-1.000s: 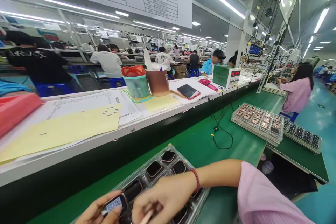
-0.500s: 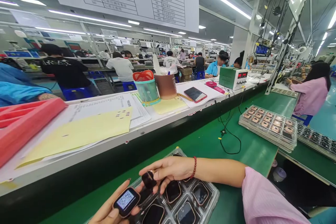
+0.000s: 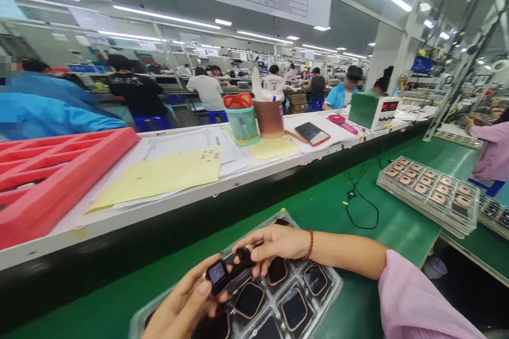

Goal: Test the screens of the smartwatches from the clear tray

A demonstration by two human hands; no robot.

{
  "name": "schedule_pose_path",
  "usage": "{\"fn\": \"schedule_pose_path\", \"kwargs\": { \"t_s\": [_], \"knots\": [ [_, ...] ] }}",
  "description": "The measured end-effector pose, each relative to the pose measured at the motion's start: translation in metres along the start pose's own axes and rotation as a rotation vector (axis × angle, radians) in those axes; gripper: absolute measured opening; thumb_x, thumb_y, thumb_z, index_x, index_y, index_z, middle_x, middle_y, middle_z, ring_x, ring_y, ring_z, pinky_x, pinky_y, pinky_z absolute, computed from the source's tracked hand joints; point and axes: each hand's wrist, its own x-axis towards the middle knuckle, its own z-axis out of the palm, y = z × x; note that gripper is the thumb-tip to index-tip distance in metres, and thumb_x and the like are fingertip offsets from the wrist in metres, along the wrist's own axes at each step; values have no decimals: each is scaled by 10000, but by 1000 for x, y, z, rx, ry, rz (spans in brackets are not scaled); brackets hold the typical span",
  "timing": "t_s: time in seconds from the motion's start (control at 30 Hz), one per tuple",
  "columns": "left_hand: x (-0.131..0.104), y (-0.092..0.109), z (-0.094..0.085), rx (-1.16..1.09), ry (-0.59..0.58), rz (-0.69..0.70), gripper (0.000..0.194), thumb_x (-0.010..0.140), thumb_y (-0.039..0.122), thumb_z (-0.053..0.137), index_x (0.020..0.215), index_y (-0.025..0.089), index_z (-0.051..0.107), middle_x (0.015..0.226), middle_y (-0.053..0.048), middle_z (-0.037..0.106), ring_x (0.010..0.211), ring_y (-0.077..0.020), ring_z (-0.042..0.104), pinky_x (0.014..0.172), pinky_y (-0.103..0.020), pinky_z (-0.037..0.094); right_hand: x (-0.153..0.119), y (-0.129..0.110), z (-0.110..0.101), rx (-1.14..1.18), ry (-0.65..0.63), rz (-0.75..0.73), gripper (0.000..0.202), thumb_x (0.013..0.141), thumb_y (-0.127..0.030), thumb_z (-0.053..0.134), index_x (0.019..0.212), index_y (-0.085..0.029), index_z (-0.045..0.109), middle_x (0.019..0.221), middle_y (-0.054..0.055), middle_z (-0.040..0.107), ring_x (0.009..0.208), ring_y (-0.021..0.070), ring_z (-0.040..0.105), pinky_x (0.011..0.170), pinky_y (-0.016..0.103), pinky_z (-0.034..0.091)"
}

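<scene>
My left hand (image 3: 185,302) is closed around a square smartwatch (image 3: 217,274), whose lit screen shows a pale pattern too small to read. My right hand (image 3: 276,246), with a red bead bracelet on the wrist, pinches a second dark watch body (image 3: 245,255) by its edge. The two watches are close together, a small gap apart. Beneath both hands lies a clear plastic tray (image 3: 337,287) on the green bench, its compartments holding several dark-screened watches with rose-gold rims, such as one watch (image 3: 294,309). My hands hide part of the tray.
A white shelf (image 3: 234,183) runs beyond the tray, bearing papers, a red foam tray (image 3: 107,164), two cups, a phone (image 3: 312,133) and a green power supply (image 3: 373,111). Stacked trays of parts (image 3: 429,190) and a black cable (image 3: 358,206) lie right. Co-workers sit nearby.
My left hand has brought its watch rightward and up, nearer the right hand's watch, and its screen looks dimmer and more tilted. The camera view has shifted left.
</scene>
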Motion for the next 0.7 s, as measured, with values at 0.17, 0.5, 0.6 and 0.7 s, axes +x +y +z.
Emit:
{"fn": "schedule_pose_path", "kwargs": {
  "t_s": [0.17,0.5,0.6,0.7],
  "knots": [
    [-8,5,6,36,21,102,565,706,457,649,1189,178,556,1085,-88,624,784,-195,609,631,-272,497,-1,6,6,-74,158,-1,420,793,-221,634,1199,-163,540,1005,71,600,764,145,652,574,211,543],
    [-9,-1,10,6,-75,128,433,713,226,583,1135,151,517,1013,-91,626,753,-155,612,587,-222,424,-8,7,9,-341,106,-77,337,798,-162,543,1135,-177,535,1022,67,609,755,135,616,596,232,522],
    [-9,-1,9,9,-78,132,393,733,243,580,1109,141,524,981,-85,623,729,-153,620,579,-223,421,-9,4,10,-363,113,-64,296,830,-219,548,1123,-174,541,1062,82,613,741,134,612,593,237,517],
    [-10,-1,9,23,-73,138,368,752,280,586,1090,140,544,954,-73,619,706,-147,623,567,-219,419,-10,3,10,-366,120,-57,275,858,-292,548,1102,-165,550,1041,90,632,719,132,611,586,234,506]
  ]
}}
